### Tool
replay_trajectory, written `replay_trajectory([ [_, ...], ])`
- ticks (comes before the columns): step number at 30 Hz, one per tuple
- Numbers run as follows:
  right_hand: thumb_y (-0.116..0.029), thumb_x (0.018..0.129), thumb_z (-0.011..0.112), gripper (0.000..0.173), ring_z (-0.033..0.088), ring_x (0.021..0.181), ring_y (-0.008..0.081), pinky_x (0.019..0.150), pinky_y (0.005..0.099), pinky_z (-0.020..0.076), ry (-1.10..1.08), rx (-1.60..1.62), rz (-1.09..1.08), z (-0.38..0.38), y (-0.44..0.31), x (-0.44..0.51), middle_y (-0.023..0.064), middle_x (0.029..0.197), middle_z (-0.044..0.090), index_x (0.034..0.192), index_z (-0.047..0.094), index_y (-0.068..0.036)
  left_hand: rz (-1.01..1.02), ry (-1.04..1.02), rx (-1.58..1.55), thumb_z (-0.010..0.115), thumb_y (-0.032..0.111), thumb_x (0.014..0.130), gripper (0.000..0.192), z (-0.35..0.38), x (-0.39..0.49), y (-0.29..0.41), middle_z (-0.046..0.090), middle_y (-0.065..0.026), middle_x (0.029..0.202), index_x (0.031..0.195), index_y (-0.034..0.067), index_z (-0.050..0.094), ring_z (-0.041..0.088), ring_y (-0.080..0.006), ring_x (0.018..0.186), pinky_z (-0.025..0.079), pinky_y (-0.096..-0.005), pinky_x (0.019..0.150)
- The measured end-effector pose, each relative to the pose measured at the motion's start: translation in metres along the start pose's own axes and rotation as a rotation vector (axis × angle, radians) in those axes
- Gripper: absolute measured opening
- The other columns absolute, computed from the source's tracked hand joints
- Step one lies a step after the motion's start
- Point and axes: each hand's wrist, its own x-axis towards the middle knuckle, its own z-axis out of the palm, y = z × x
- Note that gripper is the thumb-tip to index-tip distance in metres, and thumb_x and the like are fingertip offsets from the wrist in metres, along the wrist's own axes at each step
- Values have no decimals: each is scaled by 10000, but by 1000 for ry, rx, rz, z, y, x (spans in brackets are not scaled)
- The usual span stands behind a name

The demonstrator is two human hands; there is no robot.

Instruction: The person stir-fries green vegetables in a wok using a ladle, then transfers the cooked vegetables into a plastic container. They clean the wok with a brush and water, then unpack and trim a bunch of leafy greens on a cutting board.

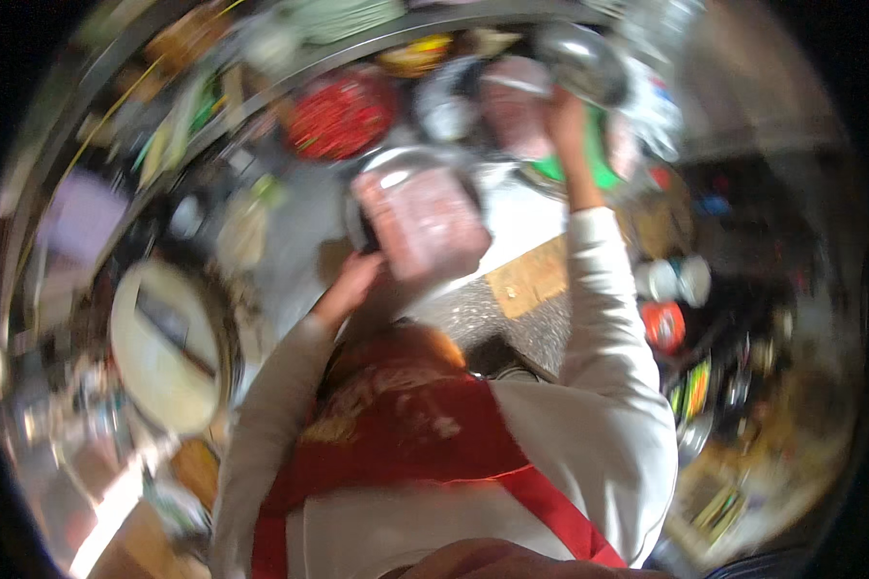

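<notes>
A block of pink meat [423, 224] sits in a round metal basin [358, 217] in front of me. My left hand [351, 282] grips the near left side of this basin, its fingertips partly hidden. Farther off on the right, my right hand [568, 123] reaches out and holds the rim of a shiny steel bowl [583, 61]. Beneath that forearm lies a green round thing [601, 159], and pink meat [515, 101] is just left of the hand. Motion blur softens both hands and the things around them.
A bowl of red chillies [340, 112] stands at the back, beside a metal bowl [445, 101]. Clear plastic bags [652, 108] lie at the far right. A round pale board [165, 347] with a cleaver-like blade [174, 326] is on the left. Cardboard [529, 275] lies near the front.
</notes>
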Motion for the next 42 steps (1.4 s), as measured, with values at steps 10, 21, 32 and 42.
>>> replay_trajectory([
  [10,-93,992,731,379,692,1108,238,945,363,559,-244,561,238,-15,-83,-76,180,1247,719,1343,656,30,362,2,1129,702,284,1020,642,-119,-87,-85,624,-180,1449,1574,70,458,630,-236,1286,488,-349,1115],
  [21,-359,907,788,921,346,1515,486,1220,489,376,-971,413,-432,133,-491,-191,306,1647,314,1660,304,-144,95,645,618,647,206,970,478,-168,-308,-265,738,-267,1170,1401,6,600,728,-395,1082,562,-427,929],
  [32,-150,838,757,345,581,1275,472,1071,576,481,-686,-21,-882,234,-533,-256,252,1292,662,1170,713,-71,210,864,-185,815,298,860,669,-219,-380,-438,753,-157,1100,1362,-81,587,707,-275,1039,537,-377,948],
  [42,-26,858,632,56,683,829,366,773,463,543,-617,726,13,133,-495,-266,135,887,706,816,600,-5,203,921,714,664,169,862,212,-360,-455,-394,663,-221,1085,985,1,702,667,-434,993,538,-460,1008],
])
